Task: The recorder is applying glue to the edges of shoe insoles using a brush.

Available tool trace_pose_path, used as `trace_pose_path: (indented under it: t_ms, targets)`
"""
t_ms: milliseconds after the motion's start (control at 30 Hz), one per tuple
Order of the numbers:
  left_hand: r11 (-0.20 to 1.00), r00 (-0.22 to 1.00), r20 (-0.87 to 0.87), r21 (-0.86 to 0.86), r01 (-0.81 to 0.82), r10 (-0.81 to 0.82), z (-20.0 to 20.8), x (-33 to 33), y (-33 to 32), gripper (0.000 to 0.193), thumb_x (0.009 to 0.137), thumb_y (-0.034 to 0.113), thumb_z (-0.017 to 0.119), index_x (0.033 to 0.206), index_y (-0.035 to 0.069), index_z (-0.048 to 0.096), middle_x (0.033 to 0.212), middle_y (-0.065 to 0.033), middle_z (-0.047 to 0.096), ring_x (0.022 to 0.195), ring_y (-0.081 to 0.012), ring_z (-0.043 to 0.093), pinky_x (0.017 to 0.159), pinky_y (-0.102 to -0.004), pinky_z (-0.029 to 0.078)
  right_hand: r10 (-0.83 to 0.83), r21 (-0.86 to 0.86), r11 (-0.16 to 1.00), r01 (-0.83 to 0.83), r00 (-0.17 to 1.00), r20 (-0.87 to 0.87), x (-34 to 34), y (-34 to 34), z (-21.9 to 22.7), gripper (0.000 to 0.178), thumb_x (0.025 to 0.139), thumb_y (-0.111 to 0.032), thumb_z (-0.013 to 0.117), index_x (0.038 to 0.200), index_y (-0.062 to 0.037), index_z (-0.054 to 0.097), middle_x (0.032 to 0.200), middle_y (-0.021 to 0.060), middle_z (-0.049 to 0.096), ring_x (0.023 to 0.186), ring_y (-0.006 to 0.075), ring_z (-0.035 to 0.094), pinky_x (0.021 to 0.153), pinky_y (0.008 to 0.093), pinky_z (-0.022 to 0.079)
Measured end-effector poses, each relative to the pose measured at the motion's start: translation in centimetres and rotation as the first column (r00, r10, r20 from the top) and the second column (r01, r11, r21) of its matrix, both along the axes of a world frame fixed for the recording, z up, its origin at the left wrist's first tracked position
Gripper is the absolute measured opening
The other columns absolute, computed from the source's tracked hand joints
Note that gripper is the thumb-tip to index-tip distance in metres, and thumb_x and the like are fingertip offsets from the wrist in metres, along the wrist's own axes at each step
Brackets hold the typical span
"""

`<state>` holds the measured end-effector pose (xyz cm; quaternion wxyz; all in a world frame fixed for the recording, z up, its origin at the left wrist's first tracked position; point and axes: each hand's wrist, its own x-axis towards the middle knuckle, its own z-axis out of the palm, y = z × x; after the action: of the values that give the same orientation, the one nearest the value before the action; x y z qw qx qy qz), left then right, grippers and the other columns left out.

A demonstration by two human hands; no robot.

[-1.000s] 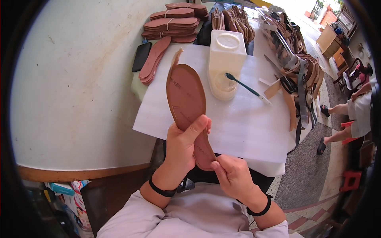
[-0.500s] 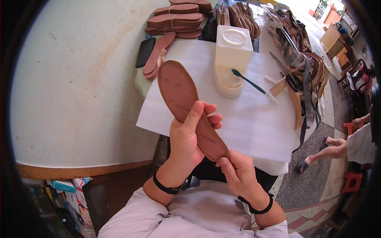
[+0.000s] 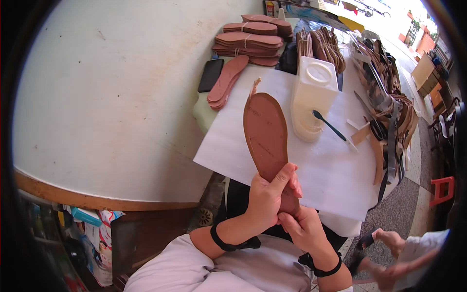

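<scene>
A reddish-brown shoe insole (image 3: 266, 131) with a tan edge strip is held up in front of me, wide toe end away from me. Loose strip end (image 3: 255, 86) sticks up from the toe's left side. My left hand (image 3: 267, 198) is closed round its narrow part, thumb on top. Lower down, my right hand (image 3: 304, 228) pinches the heel end, its fingertips partly hidden. Beyond the insole, a white plastic glue container (image 3: 318, 82) stands on a white sheet (image 3: 228, 131). Across its open lower cup lies a green-and-white toothbrush (image 3: 335, 130).
At the back left are stacked insoles (image 3: 249, 41), a small insole pile (image 3: 228, 80) and a black phone (image 3: 211, 75). Scissors (image 3: 378, 129) lie among strips on the right. A pale wall (image 3: 102, 107) borders the left. Right, a person's legs (image 3: 389, 241) and a red stool (image 3: 441, 191) show.
The insole has swung more upright, and my left hand now grips nearer its heel, close to my right. The view has shifted, and the person at the right appears lower and closer.
</scene>
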<state>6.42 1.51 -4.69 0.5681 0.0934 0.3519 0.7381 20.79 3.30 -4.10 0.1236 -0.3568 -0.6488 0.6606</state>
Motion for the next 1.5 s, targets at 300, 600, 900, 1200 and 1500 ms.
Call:
trace_pose_path:
  t_ms: [300,600,900,1200,1500]
  targets:
    - [0.997,0.997,0.043,-0.04,0.063,-0.061,0.1,-1.4,-0.6,0.02,0.103,0.021,0.064,0.101,0.001,0.059,0.072,-0.0037,0.057,0.065,-0.0194,0.059,0.065,-0.0355,0.051,0.04,0.027,0.999,-0.04,0.999,0.013,0.2,0.5,0.1,0.016,0.099,-0.012,0.065,0.098,0.0038,0.068,0.073,0.0063,0.067,0.068,0.0094,0.056,0.065,0.0273,0.048]
    - [0.874,0.851,-0.203,-0.123,0.469,-0.485,0.2,-1.3,-3.0,0.018,0.101,0.016,0.066,0.099,-0.002,0.065,0.071,-0.005,0.063,0.059,-0.0134,0.059,0.054,-0.0299,0.048,-0.288,0.228,0.922,0.313,0.948,-0.137,3.1,1.9,2.4,0.011,0.1,-0.005,0.06,0.101,0.0037,0.067,0.077,0.0032,0.064,0.069,0.0073,0.055,0.063,0.0249,0.047]
    - [0.628,0.582,-0.237,-0.288,0.723,-0.778,0.4,-1.1,-2.9,0.011,0.101,0.014,0.067,0.097,0.004,0.065,0.067,-0.002,0.063,0.048,-0.0073,0.05,0.041,-0.0249,0.035,-0.403,0.127,0.884,0.451,0.871,-0.281,4.8,3.1,1.8,0.026,0.11,-0.019,0.05,0.101,0.0018,0.065,0.075,-0.0021,0.055,0.065,0.0034,0.042,0.056,0.0209,0.033]
    - [0.423,0.358,-0.241,-0.327,0.845,-0.902,0.6,-2.1,-2.4,0.016,0.1,0.015,0.067,0.088,0.005,0.063,0.067,-0.0009,0.062,0.053,-0.007,0.052,0.044,-0.0253,0.035,-0.413,0.121,0.878,0.464,0.86,-0.301,7.2,4.4,2.6,0.029,0.108,-0.017,0.052,0.087,0.002,0.06,0.073,-0.0023,0.053,0.067,0.0049,0.045,0.059,0.0227,0.036]
    - [0.383,0.282,-0.31,-0.339,0.859,-0.908,0.7,-1.6,-2.4,0.017,0.101,0.016,0.064,0.088,0.005,0.062,0.067,0.0003,0.062,0.056,-0.0067,0.056,0.047,-0.0248,0.039,-0.405,0.263,0.832,0.489,0.859,-0.314,7.6,4.8,1.9,0.031,0.107,-0.021,0.055,0.082,-0.004,0.062,0.065,-0.009,0.046,0.054,-0.0005,0.034,0.047,0.0209,0.024]
